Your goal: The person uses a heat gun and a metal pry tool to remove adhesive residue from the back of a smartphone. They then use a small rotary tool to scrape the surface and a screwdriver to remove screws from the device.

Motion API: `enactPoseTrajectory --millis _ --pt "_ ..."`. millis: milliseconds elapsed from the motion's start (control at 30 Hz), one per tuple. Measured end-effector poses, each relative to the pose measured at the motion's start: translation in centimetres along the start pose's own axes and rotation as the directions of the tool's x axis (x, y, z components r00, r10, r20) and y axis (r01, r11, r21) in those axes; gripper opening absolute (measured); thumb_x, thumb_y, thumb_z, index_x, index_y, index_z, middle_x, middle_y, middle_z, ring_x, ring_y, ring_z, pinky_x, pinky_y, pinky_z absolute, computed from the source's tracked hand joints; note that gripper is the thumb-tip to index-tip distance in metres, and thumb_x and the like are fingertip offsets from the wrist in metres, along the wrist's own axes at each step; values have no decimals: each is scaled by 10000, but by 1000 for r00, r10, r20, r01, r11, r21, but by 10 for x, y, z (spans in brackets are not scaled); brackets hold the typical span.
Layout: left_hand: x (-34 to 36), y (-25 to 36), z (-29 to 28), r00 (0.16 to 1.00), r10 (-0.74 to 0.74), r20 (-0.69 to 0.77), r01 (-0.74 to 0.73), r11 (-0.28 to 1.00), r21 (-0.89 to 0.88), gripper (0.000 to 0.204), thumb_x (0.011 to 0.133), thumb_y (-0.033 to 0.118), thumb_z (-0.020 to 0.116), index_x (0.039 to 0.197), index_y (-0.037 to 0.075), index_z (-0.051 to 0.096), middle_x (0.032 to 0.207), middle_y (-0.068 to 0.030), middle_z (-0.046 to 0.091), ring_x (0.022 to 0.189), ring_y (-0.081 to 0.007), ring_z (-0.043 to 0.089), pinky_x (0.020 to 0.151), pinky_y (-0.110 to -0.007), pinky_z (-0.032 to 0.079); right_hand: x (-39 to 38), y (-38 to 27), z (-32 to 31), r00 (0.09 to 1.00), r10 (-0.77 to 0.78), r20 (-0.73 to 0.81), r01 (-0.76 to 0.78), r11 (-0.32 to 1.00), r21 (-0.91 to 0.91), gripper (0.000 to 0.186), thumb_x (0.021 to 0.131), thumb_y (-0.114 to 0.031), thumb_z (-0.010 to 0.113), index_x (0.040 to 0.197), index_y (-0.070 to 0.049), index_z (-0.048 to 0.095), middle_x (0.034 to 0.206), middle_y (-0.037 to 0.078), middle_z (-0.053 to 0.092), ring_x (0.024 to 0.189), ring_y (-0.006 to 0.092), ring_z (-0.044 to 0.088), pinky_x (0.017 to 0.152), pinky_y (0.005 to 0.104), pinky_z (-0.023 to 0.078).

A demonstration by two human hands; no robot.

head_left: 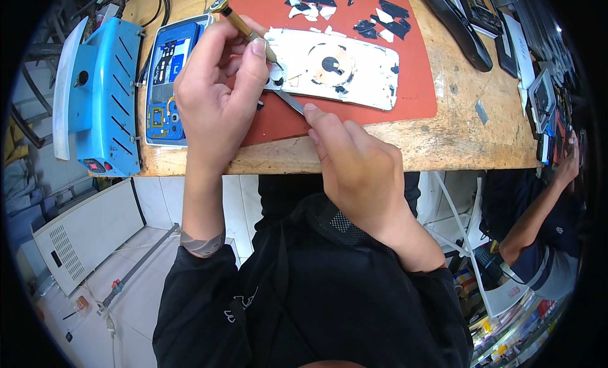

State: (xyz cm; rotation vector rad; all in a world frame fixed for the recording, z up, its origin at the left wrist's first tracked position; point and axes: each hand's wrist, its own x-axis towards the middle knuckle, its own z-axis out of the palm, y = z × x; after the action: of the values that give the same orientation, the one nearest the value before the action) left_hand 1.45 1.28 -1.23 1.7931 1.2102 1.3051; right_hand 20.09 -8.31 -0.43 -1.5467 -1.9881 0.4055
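My left hand (225,96) grips a brass pen-like tool (237,21), its tip at the left end of a white phone back panel (351,74), near a dark round opening. The panel has cracked patches and a round copper-coloured area in its middle. My right hand (358,165) is closed on a thin metal blade (288,101), which reaches up to the panel’s lower left edge. Both lie over a red mat (418,89). An opened blue phone (163,124) sits left of my left hand, partly hidden by it.
A blue machine (104,96) stands at the bench’s left. Black and white fragments (392,26) lie on the mat. At the right are a black elongated device (456,29) and stacked phones. Another person’s arm (532,216) reaches toward that stack. The wooden bench edge (462,156) crosses the view.
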Motion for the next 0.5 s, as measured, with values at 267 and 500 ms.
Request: enactPoseTrajectory --millis 267,500 --pt "1 0 0 1000 -2 3 2 1000 -9 191 1102 86 620 1229 -55 634 1038 -108 752 951 -136 729 859 -278 582 3 0 -2 999 6 45 -6 1000 -10 267 974 -39 728 1239 -69 720 809 108 688 675 304 700 596 387 555" --pt "1 1 0 1000 -13 -3 12 999 -39 198 1101 94 625 1233 -52 637 1046 -106 742 951 -141 725 866 -282 586 2 2 -1 999 16 36 -17 999 35 273 973 -39 733 1244 -65 720 822 106 697 682 302 702 608 389 554"
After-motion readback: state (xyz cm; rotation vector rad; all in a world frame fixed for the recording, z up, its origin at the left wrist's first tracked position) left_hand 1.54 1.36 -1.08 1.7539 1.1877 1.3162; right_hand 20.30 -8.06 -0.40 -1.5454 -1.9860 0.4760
